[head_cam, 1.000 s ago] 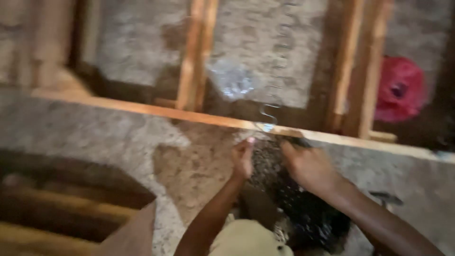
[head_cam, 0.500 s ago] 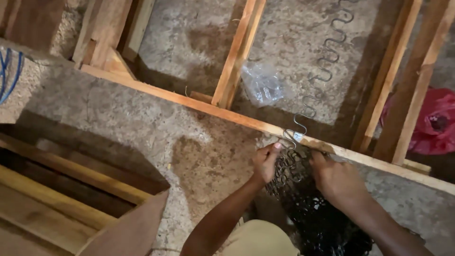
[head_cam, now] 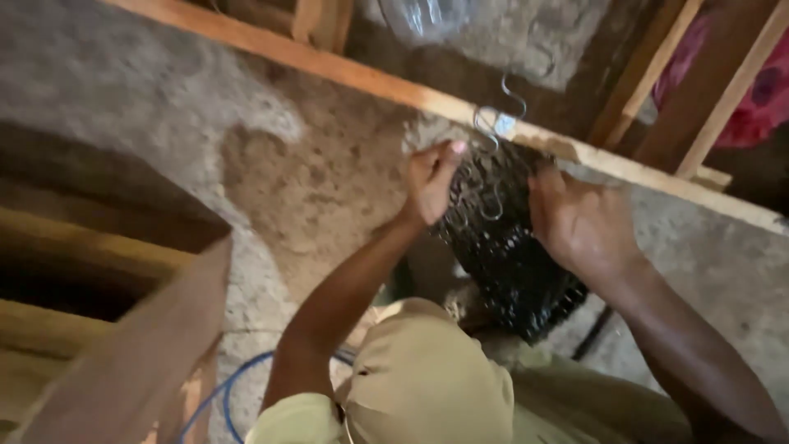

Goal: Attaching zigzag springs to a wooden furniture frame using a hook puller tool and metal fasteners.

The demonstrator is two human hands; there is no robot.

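A black tangle of zigzag springs [head_cam: 509, 255] lies against a long wooden rail [head_cam: 345, 70] of a furniture frame. My left hand [head_cam: 431, 181] pinches a bent wire spring [head_cam: 489, 131] at the upper left of the tangle, just below the rail. My right hand [head_cam: 579, 218] presses on the right side of the black springs, fingers curled over them. One wire end curls up past the rail. Both forearms reach up from the bottom of the view.
Coarse brown padding [head_cam: 271, 164] covers the frame left of the hands. Wooden slats [head_cam: 707, 90] cross at the top right over a red cloth [head_cam: 760, 107]. A clear plastic bag [head_cam: 427, 16] lies above the rail. A blue cable [head_cam: 238, 378] loops at the bottom left beside a wooden board [head_cam: 140, 362].
The view has shifted closer and down onto the hands. Both hands stay on the springs at the rail, the left one still pinching the wire.
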